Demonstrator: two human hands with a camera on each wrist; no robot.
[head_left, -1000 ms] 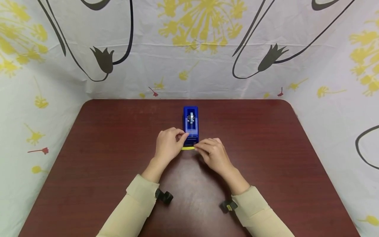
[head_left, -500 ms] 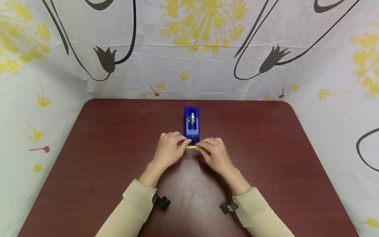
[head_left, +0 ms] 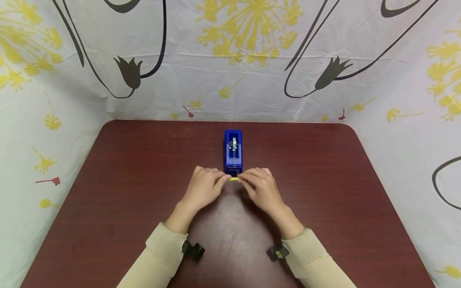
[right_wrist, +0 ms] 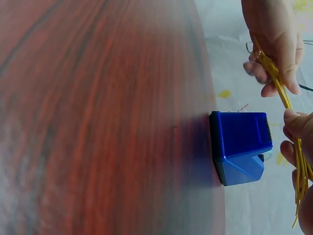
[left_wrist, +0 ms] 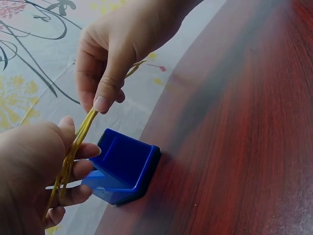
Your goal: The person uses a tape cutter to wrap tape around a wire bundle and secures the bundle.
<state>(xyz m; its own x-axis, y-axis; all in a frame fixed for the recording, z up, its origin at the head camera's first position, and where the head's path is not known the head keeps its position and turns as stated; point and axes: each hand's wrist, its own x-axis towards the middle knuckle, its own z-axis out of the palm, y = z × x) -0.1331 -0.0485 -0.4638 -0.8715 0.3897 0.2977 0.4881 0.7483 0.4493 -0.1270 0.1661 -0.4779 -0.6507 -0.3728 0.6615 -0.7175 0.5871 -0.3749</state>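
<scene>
A bundle of thin yellow strands [head_left: 234, 179] spans the short gap between both hands, just in front of a blue tape dispenser [head_left: 233, 160]. My left hand [head_left: 204, 185] pinches its left part between thumb and fingers; in the left wrist view the strands [left_wrist: 73, 149] run across its spread lower fingers. At the other side my right hand [head_left: 261, 187] pinches the bundle between thumb and fingertips, with loose strand ends [right_wrist: 301, 183] trailing below. A flattened, shiny golden patch [right_wrist: 268, 64] shows on the bundle by the left hand. The dispenser's toothed cutter [left_wrist: 102, 137] faces the hands.
The dispenser stands on a dark red-brown wooden table [head_left: 151, 152], with a tape roll [head_left: 233, 144] in its slot. White cloth with yellow and grey flower prints [head_left: 230, 80] hangs behind and at both sides. Each sleeve cuff carries a small black camera [head_left: 193, 249].
My left hand has moved from beside the dispenser's front toward my body and now pinches the yellow strands. My right hand stays almost in place on the bundle.
</scene>
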